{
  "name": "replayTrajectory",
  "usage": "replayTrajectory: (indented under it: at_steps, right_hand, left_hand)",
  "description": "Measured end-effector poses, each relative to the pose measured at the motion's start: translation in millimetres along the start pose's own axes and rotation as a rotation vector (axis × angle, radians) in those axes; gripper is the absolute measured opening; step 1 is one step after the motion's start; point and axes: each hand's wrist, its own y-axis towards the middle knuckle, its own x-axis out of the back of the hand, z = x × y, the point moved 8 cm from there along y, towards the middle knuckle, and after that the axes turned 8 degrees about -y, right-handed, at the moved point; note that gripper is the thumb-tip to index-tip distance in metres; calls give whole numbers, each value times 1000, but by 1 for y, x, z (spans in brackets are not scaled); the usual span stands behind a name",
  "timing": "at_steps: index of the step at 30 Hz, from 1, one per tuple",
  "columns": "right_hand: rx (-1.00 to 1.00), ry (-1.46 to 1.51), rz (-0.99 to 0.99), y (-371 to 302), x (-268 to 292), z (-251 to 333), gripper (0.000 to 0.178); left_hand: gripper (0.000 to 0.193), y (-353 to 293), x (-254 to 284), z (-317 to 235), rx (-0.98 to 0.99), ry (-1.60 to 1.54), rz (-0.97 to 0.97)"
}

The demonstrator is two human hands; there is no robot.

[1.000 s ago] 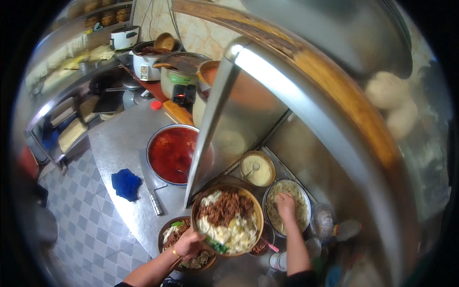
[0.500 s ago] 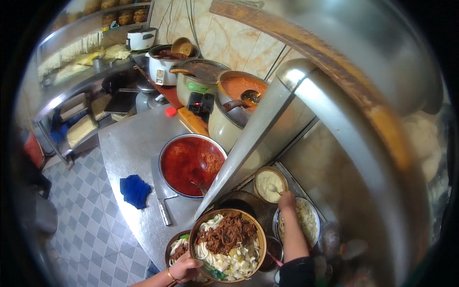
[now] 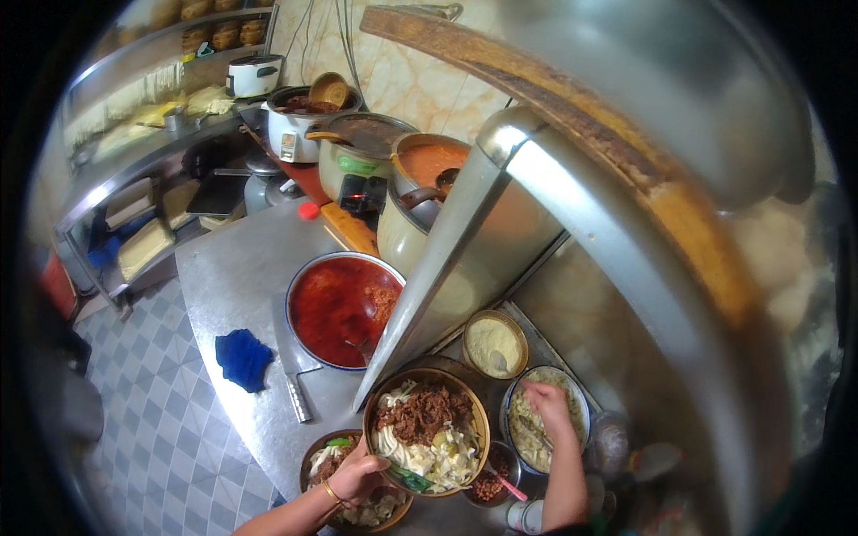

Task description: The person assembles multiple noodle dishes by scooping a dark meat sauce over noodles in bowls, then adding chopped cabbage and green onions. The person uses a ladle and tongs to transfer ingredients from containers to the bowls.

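Bare hands at a crowded surface (image 3: 234, 268). The left hand (image 3: 357, 473) grips the noodle bowl (image 3: 483, 415) at its near left edge, thumb over the rim; the other fingers are hidden. The right hand (image 3: 547, 407) has curled fingers above a pale-rimmed bowl (image 3: 587, 418) of shredded food; whether they pinch anything cannot be told. A second noodle bowl (image 3: 303, 466) lies below the left hand; a cleaver (image 3: 299, 397) lies beyond it, to the left. Handling (judged): the filled vessel is probably rigid and fairly heavy, its noodles soft, its meat topping loose; sauce may make the rim slippery. Best held level, thumb on rim, fingers supporting beneath.
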Motion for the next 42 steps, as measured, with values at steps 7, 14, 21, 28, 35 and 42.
replayTrajectory:
  at_steps: [7, 14, 21, 28, 35, 42]
  right_hand:
    - [400, -721, -385, 38, -19, 44, 23]
    - [15, -443, -146, 79, -31, -37, 20]
    - [-6, 37, -37, -7, 6, -3, 20]
    - [411, -377, -369, -8, 7, 57, 24]
    - [189, -1154, 60, -135, -45, -48, 19]
    - [262, -970, -314, -195, -38, -53, 20]
  left_hand:
    - [81, 17, -7, -1, -18, 29, -11]
    - [82, 8, -19, 10, -17, -39, 50]
    - [78, 21, -5, 2, -3, -25, 8]
    - [78, 10, -7, -13, -13, 71, -43]
    - [77, -37, -18, 0, -6, 20, -36]
    - [72, -98, -13, 15, 7, 27, -133]
